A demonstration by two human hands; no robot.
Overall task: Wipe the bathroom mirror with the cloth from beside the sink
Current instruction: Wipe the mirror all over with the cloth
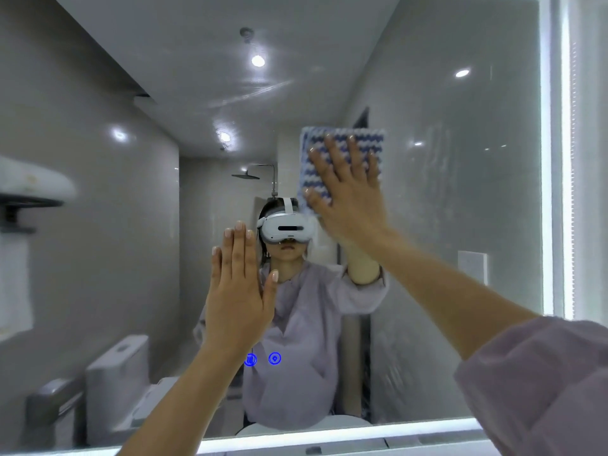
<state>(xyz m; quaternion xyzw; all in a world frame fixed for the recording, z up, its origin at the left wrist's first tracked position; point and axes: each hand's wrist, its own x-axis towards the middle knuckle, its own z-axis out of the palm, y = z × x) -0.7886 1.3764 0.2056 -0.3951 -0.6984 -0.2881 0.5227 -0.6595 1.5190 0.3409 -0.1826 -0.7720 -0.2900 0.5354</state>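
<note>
Head view, left to right: the left hand [238,291] is hovering flat, fingers straight, holding nothing. The right hand [345,195] is pressing the cloth [375,138] onto the mirror [444,192], fingers splayed, right of centre. Soft, light stuff, I'd say: a flat palm across its middle is suiting it.

Glossy streaked glass mirror [444,192], nubbly woven cloth [345,139], soft matt sleeve [543,373], possibly cotton

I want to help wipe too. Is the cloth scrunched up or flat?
Flat: the right hand presses the blue-and-white cloth against the mirror with straight fingers.
</note>
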